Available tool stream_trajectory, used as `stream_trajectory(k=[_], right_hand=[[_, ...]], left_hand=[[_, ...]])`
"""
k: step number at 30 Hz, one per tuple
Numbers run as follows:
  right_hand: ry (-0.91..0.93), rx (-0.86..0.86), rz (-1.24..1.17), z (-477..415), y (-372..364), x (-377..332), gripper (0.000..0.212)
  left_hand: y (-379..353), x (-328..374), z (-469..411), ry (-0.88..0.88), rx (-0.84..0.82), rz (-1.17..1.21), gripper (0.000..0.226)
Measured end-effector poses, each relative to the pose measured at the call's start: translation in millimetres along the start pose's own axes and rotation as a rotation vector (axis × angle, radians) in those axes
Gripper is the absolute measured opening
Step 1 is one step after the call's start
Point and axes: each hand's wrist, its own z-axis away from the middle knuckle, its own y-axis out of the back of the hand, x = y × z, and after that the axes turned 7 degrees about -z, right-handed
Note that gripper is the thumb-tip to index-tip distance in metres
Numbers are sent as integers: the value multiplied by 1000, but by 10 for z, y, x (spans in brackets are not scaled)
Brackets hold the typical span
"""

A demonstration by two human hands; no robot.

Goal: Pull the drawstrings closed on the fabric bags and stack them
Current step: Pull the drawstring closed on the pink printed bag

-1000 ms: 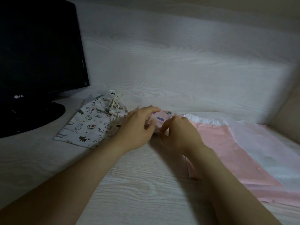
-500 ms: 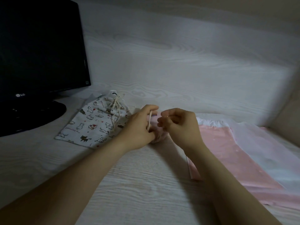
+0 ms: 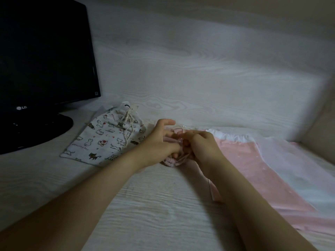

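A small pink fabric bag [image 3: 171, 161] lies bunched on the desk under both hands, mostly hidden by them. My left hand [image 3: 161, 140] grips its gathered mouth, and my right hand [image 3: 203, 147] pinches its pale drawstring [image 3: 183, 158] close beside. To the left lies a white cat-print bag [image 3: 101, 140], flat, its cord drawn tight and tangled at the top. On the right a large pink bag [image 3: 253, 171] with a white ruffled top lies flat, overlapping a paler pink one [image 3: 299, 165].
A black monitor [image 3: 43, 55] on its round stand [image 3: 36, 131] fills the left side. A pale wood-grain wall panel [image 3: 199, 78] rises behind the desk [image 3: 145, 205]. A beige side wall closes off the far right.
Both hands have dropped lower and come together on the small pink bag. The cord that stood taut between them half a second ago now lies bunched under the fingers.
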Motion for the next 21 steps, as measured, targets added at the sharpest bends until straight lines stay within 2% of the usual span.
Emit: stream_trajectory(k=[3, 7, 9, 12, 15, 18, 21], right_hand=[[-27, 32, -14, -36, 22, 31, 18], [-10, 91, 61, -40, 42, 38, 12], [14, 137, 125, -70, 83, 49, 18], [160, 229, 310, -97, 133, 41, 31], [253, 144, 269, -72, 108, 4, 19], [319, 12, 142, -28, 70, -41, 27], [397, -80, 175, -78, 74, 22, 28]], left_hand=[[-8, -53, -36, 48, 38, -12, 45], [-9, -108, -22, 70, 53, -32, 39], [16, -111, -12, 85, 57, -38, 34], [67, -97, -14, 90, 40, -66, 17], [83, -62, -17, 105, 7, -38, 12], [100, -44, -22, 116, -4, -15, 13], [118, -14, -15, 105, -50, 35, 15]])
